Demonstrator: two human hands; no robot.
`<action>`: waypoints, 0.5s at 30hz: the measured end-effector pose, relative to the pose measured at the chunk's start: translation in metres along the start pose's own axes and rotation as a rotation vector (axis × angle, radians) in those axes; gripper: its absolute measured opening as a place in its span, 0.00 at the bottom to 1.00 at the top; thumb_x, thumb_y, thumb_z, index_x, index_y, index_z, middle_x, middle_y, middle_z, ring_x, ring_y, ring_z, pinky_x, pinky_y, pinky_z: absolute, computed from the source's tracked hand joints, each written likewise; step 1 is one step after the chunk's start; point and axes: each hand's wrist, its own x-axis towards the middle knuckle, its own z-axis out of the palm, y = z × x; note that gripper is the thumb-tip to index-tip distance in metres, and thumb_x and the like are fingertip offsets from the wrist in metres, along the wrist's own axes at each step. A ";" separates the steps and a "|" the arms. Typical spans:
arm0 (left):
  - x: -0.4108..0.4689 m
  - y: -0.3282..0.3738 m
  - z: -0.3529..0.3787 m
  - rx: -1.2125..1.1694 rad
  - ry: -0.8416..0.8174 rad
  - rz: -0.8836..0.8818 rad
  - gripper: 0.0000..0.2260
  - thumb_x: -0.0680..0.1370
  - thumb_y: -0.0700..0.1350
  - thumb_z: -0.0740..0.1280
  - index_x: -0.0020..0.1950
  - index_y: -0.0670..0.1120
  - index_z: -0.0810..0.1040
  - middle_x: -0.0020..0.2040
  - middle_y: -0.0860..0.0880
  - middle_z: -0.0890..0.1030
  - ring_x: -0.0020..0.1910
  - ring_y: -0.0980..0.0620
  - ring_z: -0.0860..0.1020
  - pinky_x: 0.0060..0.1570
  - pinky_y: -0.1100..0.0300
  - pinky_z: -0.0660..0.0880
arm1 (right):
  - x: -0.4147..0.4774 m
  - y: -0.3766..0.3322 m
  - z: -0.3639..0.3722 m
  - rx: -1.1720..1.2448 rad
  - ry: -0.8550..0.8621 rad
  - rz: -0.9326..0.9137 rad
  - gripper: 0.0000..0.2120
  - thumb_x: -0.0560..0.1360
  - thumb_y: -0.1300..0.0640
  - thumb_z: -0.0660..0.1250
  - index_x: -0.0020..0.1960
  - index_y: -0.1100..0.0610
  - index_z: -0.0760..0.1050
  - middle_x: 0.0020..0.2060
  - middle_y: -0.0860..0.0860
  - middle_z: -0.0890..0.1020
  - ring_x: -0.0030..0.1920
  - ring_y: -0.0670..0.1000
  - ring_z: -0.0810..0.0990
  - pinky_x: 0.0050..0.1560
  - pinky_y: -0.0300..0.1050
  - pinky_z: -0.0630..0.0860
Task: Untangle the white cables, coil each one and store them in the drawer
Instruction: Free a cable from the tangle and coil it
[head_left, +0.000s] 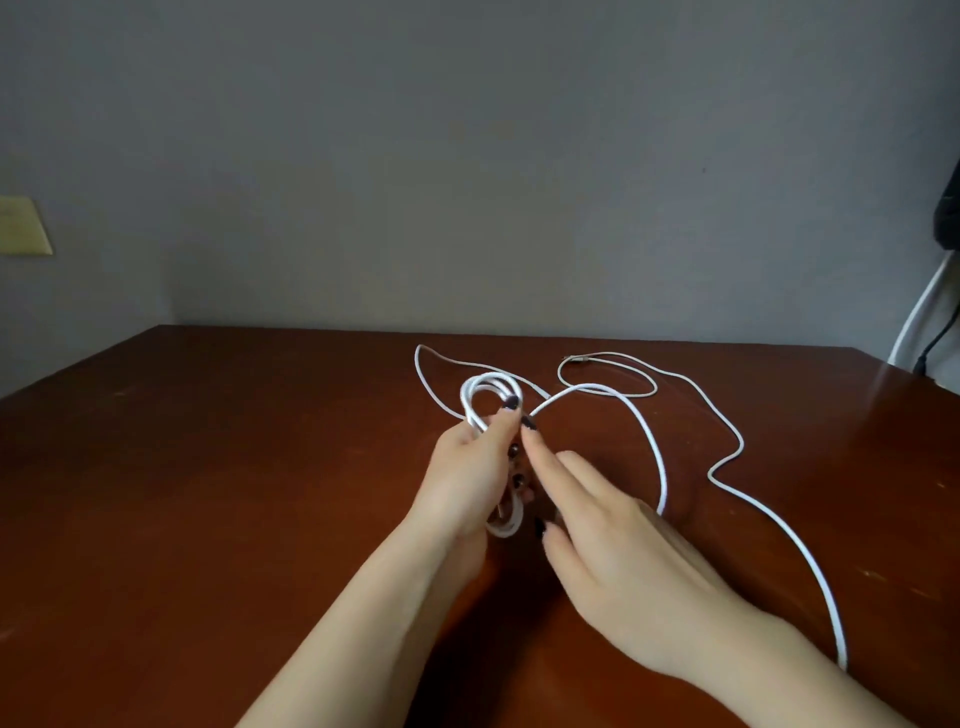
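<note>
The left hand has its grip clamped on a coil of white cable. The fingers curl round the bundled loops, with the thumb on the near-left side. The coil's rounded far end stands clear beyond the fingertips, and its near end shows below the palm, close to the wrist. The hand holds the coil just above the surface, a little left of centre.

The right hand lies immediately to the right, its grip apart and its fingers straight and pointing far-left. Its index fingertip reaches the left hand's fingertips beside the coil. Whether it touches the cable cannot be told.

From that meeting point an arching strand rises to the right, curves over and drops behind the back of the right hand. Another white strand loops out to the far left of the coil and lies on the wood.

Farther right a loose cable rests on the surface. It forms a flat oval loop at the far side with a small connector at its end, then snakes nearward along the right and runs behind the right wrist. Whether it is one piece with the coiled cable cannot be told.

Beyond the brown wooden surface stands a grey wall with a yellowish plate at the left. A dark object and hanging cords sit at the right edge.
</note>
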 end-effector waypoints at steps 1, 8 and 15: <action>0.002 0.002 -0.003 -0.048 0.035 0.003 0.12 0.80 0.48 0.62 0.39 0.45 0.77 0.32 0.47 0.77 0.31 0.52 0.76 0.35 0.60 0.71 | 0.001 0.001 0.001 -0.005 0.024 -0.024 0.30 0.81 0.53 0.52 0.76 0.41 0.38 0.57 0.36 0.61 0.48 0.47 0.74 0.46 0.39 0.69; 0.008 0.011 -0.010 -0.158 0.097 0.112 0.11 0.80 0.49 0.62 0.39 0.48 0.72 0.32 0.49 0.71 0.31 0.54 0.70 0.37 0.59 0.68 | 0.004 0.011 -0.002 -0.028 0.304 -0.119 0.18 0.78 0.54 0.54 0.64 0.50 0.75 0.40 0.42 0.79 0.37 0.45 0.79 0.35 0.42 0.78; 0.005 0.006 -0.003 -0.066 0.059 0.293 0.11 0.81 0.50 0.59 0.47 0.44 0.74 0.36 0.47 0.78 0.34 0.51 0.74 0.35 0.59 0.69 | 0.003 0.009 0.004 0.072 0.265 -0.193 0.17 0.77 0.56 0.57 0.61 0.58 0.78 0.39 0.46 0.80 0.37 0.45 0.80 0.35 0.42 0.77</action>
